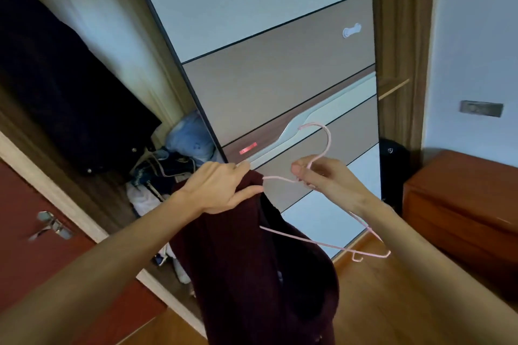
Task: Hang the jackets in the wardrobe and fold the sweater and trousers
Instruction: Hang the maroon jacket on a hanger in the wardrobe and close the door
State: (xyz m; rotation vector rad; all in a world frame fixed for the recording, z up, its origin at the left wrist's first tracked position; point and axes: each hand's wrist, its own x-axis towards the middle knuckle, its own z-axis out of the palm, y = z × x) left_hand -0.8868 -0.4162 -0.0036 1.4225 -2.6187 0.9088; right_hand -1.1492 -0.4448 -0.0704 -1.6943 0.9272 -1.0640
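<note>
While we're stood at the open wardrobe [117, 36], our left hand [221, 187] grips the top edge of the dark red jacket [252, 274] near dead centre, fingers curled round the cloth, the rest hanging toward 6 o'clock. Our right hand [322, 173], just beside at 1 o'clock, pinches the pink hanger [328, 140] by its neck, hook up; one hanger arm reaches the jacket's top. A dark coat [64, 92] hangs inside at 10 o'clock, a clothes pile [179, 154] sits at 9, a wooden chest [462, 204] at 3.

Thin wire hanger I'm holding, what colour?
Pale pink thin wire hanger; head view shows it best.
</note>
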